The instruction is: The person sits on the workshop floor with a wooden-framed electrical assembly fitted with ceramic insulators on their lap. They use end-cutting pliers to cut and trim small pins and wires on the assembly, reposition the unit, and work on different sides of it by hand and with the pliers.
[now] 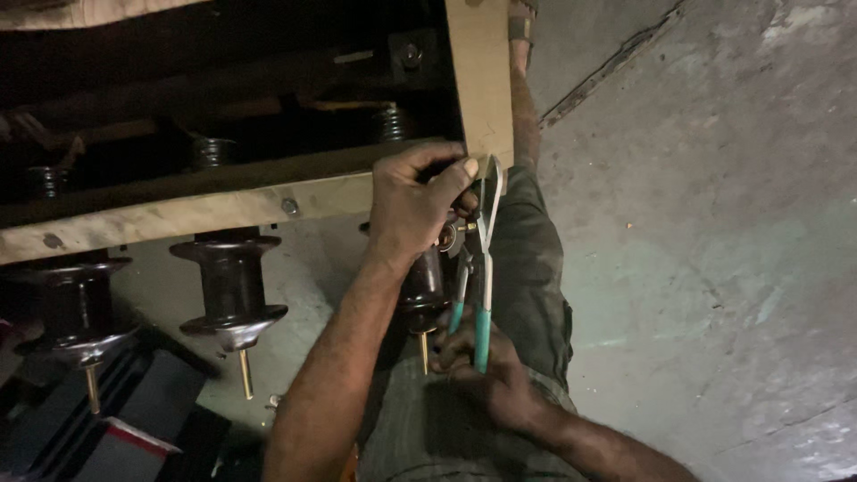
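Below the wooden frame [268, 207], cracked (grey) concrete floor [714, 223].

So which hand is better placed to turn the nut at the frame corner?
Probably the right hand: it grips the green-handled pliers, whose head is at the nut. The left hand only steadies the frame corner.

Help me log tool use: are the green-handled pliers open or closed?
Open. The pliers' two handles stand apart above the right hand, and the left hand rests at the wooden frame.

Bare grey concrete floor [714, 223] lies open rightward; dark brown ribbed ceramic insulators [232, 286] (three, brass-tipped) crowd beneath the pale wooden frame [478, 80]
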`<state>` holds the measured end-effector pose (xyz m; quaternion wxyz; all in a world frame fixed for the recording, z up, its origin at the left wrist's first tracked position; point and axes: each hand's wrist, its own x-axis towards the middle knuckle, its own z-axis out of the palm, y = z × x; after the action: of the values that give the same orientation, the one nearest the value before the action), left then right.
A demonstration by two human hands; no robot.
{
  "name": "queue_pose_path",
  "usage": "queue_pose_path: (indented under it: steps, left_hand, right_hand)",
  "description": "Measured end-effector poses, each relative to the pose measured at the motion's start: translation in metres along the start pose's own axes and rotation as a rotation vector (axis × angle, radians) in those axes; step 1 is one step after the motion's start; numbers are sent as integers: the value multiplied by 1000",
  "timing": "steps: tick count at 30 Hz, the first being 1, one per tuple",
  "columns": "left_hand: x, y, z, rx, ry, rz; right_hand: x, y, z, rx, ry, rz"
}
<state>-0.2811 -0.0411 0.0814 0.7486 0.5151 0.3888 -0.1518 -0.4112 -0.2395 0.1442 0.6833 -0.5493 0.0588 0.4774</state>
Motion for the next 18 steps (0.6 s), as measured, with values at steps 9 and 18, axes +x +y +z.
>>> queue_pose_path:
  steps: [9, 18]
  left_hand:
    - [0, -3, 2, -8, 12, 23]
    - [2, -8, 1, -5, 29, 8]
  right_hand:
    - [3, 14, 10, 245, 70, 189]
    - [4, 22, 8, 51, 97, 109]
